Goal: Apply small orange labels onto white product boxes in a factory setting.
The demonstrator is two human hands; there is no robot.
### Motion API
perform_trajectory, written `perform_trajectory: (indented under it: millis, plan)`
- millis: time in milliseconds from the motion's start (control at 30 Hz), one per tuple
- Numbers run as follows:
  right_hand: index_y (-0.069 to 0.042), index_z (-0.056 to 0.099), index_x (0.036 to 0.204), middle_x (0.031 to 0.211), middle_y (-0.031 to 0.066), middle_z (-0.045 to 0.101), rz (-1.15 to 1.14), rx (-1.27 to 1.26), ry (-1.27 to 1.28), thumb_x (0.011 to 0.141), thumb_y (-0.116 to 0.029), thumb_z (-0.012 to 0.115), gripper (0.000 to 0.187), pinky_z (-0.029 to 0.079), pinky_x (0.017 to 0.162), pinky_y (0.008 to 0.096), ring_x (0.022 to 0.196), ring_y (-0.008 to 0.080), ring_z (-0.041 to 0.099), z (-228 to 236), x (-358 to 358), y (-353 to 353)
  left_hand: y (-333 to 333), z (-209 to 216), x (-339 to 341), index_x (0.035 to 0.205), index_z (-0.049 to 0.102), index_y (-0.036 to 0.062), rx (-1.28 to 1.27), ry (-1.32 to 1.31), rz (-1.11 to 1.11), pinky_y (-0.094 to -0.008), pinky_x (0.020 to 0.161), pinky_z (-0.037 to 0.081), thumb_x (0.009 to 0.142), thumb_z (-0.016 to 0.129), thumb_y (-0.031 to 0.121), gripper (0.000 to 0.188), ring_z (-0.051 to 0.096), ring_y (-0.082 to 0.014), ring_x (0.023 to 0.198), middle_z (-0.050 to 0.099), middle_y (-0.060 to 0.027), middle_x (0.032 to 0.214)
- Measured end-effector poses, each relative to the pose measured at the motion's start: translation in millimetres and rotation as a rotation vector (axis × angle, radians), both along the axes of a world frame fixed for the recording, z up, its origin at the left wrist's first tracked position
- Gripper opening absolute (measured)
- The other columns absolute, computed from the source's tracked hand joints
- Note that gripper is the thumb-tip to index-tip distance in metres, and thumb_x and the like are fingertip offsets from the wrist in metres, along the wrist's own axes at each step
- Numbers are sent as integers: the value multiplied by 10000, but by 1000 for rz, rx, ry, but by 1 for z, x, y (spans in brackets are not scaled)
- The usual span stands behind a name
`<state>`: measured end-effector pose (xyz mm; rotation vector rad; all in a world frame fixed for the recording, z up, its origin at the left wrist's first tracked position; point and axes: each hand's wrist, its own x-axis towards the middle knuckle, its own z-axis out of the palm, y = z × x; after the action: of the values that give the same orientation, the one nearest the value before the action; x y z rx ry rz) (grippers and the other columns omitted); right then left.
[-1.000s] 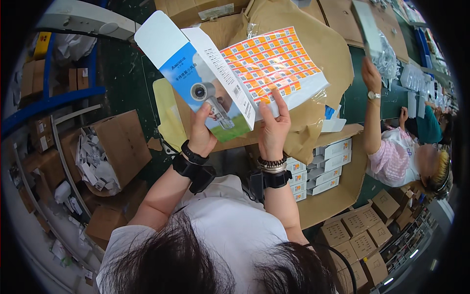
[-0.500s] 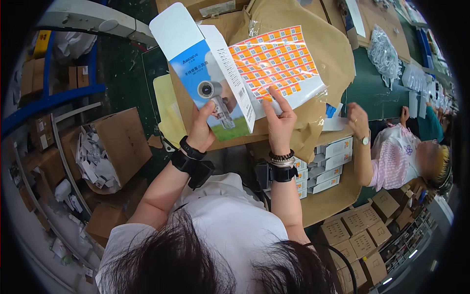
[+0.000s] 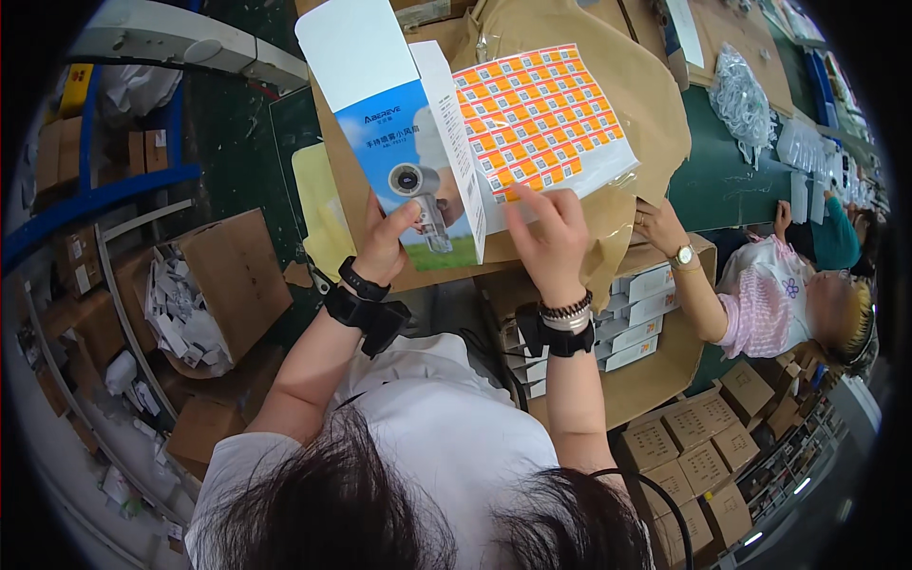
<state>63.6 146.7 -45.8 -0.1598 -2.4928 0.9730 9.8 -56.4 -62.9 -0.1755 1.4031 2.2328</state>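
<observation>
An unsealed carton (image 3: pixel 385 142), blue on its front with a picture of a handheld fan and its white flap standing up, is gripped near its lower edge by my left hand (image 3: pixel 382 245), thumb on the front face. Beside it lies a sheet of orange stickers (image 3: pixel 537 119) on a white backing. My right hand (image 3: pixel 551 233) is at the sheet's lower edge, thumb and index finger close together by the last row, the other fingers curled. Whether a sticker sits between its fingertips is too small to tell.
Brown wrapping paper (image 3: pixel 655 123) lies under the sheet on the green table (image 3: pixel 722 190). Flat white cartons (image 3: pixel 635 309) fill a box below at the right, where a co-worker's hand (image 3: pixel 662 228) reaches in. A box of white pieces (image 3: pixel 237 275) stands at the left.
My right hand has turned and its fingers have curled in at the sheet's lower edge. The carton has shifted slightly. The co-worker's hand has moved left and down toward the brown paper.
</observation>
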Motion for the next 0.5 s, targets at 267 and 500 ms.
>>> perform_trajectory:
  millis: [267, 500]
  plan:
    - [-71, 648, 860, 687, 38, 503, 127, 48, -27, 681, -22, 702, 193, 427, 517, 255, 596, 137, 514, -13, -16, -3, -1, -6, -1, 1147, 444, 59, 21, -13, 3, -196, 618, 462, 748, 669, 288, 512, 580, -83, 813, 569, -26, 967]
    - [-59, 608, 850, 779, 11, 580, -161, -788, -131, 791, -82, 653, 79, 431, 526, 234, 617, 93, 532, -29, -20, -5, -7, -18, -10, 1188, 400, 64, 54, -95, 0, -207, 689, 456, 777, 648, 240, 511, 553, -77, 898, 552, -29, 1014]
